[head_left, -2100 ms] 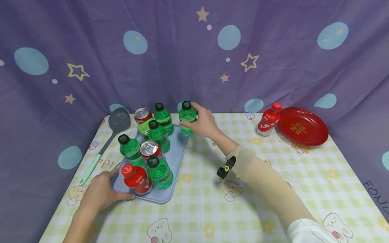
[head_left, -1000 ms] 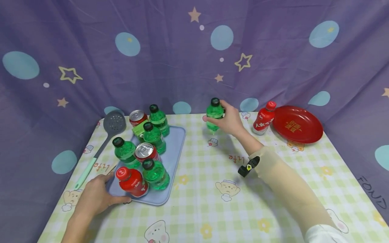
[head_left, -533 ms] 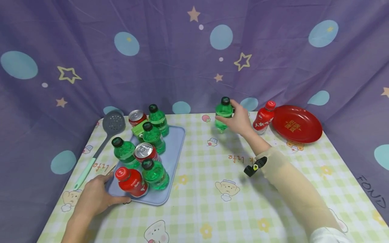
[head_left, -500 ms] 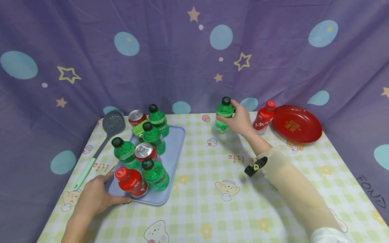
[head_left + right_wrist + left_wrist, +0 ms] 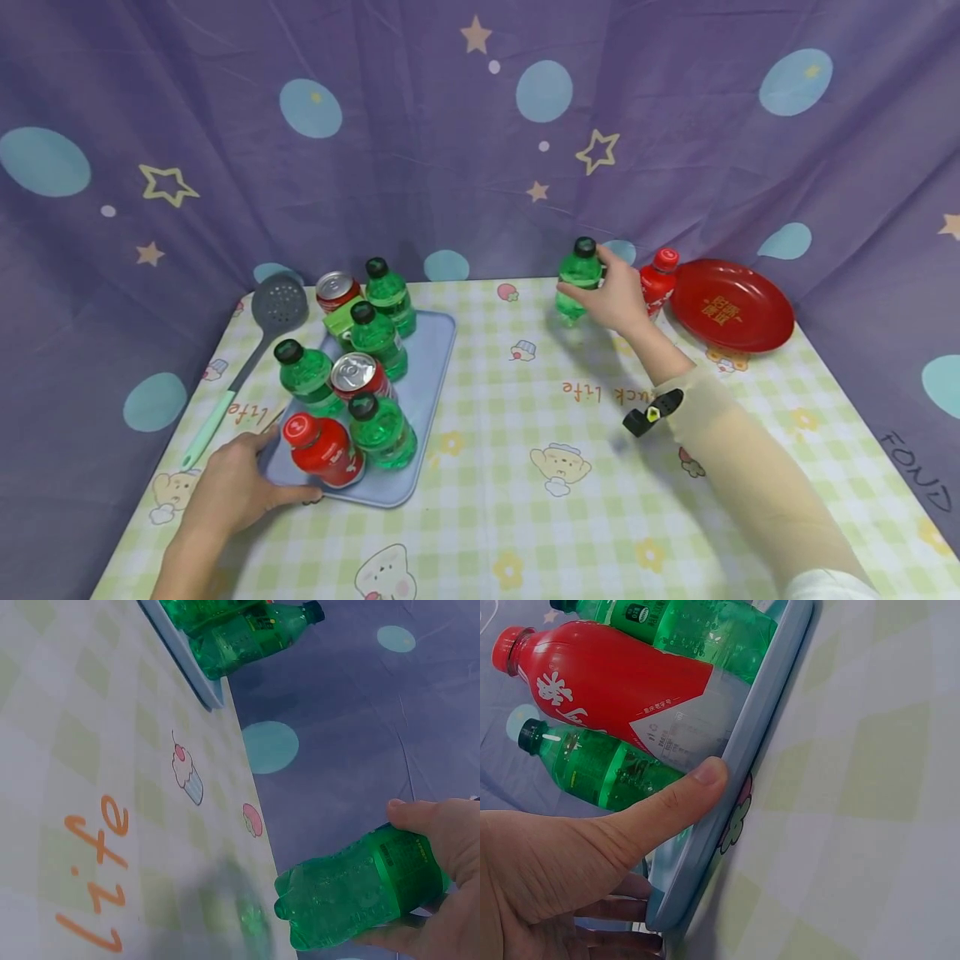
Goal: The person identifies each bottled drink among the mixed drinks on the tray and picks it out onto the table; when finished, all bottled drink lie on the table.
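In the head view my right hand [image 5: 618, 293] grips a green plastic soda bottle [image 5: 577, 282] with a black cap. The right wrist view shows this soda bottle [image 5: 341, 892] held above the cloth, its base apart from its shadow. My left hand [image 5: 232, 483] holds the near left corner of a pale blue tray [image 5: 431, 375]. Its thumb lies along the tray's rim [image 5: 761, 720], beside a red-capped red bottle [image 5: 324, 450]. Several green soda bottles [image 5: 384, 433], two red cans [image 5: 360, 375] and a small green box [image 5: 341, 321] are grouped at the tray.
Another red bottle [image 5: 658, 283], partly hidden by my right hand, stands beside a red plate [image 5: 735, 308] at the far right. A slotted turner [image 5: 279, 307] with a mint handle lies left of the tray. A purple curtain [image 5: 420, 167] hangs behind the checked tablecloth [image 5: 480, 517].
My right hand has carried the green soda bottle rightward from the tray's far right corner to near the standing red bottle. My left hand has stayed at the tray's corner.
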The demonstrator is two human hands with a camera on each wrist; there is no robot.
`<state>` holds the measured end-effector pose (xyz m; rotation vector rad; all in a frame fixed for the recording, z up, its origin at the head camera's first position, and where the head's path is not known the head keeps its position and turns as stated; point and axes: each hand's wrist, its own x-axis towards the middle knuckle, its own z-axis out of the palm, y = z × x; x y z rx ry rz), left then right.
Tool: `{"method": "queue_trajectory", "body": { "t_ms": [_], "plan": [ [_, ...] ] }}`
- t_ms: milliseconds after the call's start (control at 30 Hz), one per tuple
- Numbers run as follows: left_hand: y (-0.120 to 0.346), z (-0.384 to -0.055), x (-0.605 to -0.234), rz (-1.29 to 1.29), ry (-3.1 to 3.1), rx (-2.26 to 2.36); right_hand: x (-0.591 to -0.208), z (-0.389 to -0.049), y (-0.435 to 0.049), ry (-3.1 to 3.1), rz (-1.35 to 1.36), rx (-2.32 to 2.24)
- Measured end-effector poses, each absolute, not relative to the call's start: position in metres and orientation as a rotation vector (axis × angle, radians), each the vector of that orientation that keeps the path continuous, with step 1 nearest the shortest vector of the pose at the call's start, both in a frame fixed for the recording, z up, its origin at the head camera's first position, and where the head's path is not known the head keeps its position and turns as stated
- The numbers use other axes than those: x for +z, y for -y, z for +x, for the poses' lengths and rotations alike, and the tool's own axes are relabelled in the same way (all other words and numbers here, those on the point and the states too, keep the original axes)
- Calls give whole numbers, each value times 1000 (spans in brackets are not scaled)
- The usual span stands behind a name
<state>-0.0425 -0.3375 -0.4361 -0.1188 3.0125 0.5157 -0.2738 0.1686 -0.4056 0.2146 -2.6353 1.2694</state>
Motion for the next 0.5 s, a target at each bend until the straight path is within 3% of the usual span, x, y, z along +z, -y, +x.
{"method": "queue_trajectory", "body": {
  "t_ms": [500],
  "plan": [
    [336,-42,-436,-104,-3018,534,-404,-270,-188,2658,177,1209]
  ]
}}
